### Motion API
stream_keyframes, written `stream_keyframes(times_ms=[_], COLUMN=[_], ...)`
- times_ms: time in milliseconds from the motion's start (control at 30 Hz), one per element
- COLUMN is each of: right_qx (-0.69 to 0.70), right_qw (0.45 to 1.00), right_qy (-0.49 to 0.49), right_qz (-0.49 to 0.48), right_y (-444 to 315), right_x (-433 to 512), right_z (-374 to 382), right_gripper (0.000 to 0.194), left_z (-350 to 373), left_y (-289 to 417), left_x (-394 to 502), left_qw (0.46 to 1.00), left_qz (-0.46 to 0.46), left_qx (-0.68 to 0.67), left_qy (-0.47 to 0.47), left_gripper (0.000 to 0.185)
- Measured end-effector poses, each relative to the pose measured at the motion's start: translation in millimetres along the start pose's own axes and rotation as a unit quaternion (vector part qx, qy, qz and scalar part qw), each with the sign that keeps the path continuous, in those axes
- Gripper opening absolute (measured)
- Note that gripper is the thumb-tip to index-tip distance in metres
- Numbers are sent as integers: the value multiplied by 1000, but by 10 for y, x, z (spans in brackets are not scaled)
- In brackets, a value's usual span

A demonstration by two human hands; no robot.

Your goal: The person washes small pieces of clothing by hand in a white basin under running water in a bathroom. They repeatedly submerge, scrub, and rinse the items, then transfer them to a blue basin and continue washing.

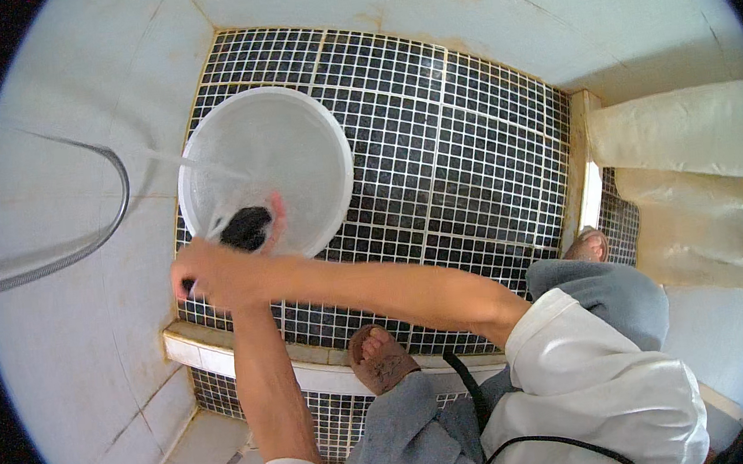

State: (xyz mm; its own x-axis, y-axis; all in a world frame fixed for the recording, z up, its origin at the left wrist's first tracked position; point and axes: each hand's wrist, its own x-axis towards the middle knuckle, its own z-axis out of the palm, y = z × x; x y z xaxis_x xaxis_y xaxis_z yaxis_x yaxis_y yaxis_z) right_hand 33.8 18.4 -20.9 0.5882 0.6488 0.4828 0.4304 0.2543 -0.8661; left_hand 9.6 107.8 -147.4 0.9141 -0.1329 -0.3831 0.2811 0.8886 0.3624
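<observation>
My right hand (208, 269) is closed in a blurred fist at the near left rim of a round white tub (347, 168). A bit of dark material shows between its fingers. My left hand (239, 300) meets it from below, wrist crossed under my right forearm, and is mostly hidden. Just past the hands, a bunched black cloth (246, 228) lies over the tub's near side; whether it joins the dark bit in my fist is hidden. Beside it is a pink strip (278, 215), blurred. Cloudy water (264, 142) fills part of the tub.
A thin water stream (186, 159) enters the tub from the left. A metal shower hose (123, 194) loops off the left wall (75, 324). My foot (379, 357) rests by a raised tiled ledge (210, 355). A pale curtain (692, 190) hangs at right.
</observation>
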Motion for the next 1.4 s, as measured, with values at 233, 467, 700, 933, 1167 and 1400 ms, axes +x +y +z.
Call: stream_keyframes(times_ms=[233,467,700,933,1167,1400], right_qx=[-242,-357,-335,-81,-88,-185], right_qw=[967,883,883,925,992,959], right_qy=[33,107,-13,120,42,53], right_qz=[-67,284,327,352,82,209], right_y=[245,944,1166,1050,30,391], right_x=[-90,-482,-871,-407,61,-92], right_z=[-166,-1101,-856,-746,175,-464], right_gripper=[17,28,40,26,20,27], left_z=[349,431,370,169,162,609], left_y=[35,-103,-133,-130,40,-118], left_x=[80,173,205,256,-81,107], left_qw=[993,934,916,973,998,979], left_qz=[24,92,-4,-74,13,21], left_qx=[5,188,284,117,-19,23], left_qy=[118,291,283,185,60,199], left_gripper=[43,49,55,55,51,47])
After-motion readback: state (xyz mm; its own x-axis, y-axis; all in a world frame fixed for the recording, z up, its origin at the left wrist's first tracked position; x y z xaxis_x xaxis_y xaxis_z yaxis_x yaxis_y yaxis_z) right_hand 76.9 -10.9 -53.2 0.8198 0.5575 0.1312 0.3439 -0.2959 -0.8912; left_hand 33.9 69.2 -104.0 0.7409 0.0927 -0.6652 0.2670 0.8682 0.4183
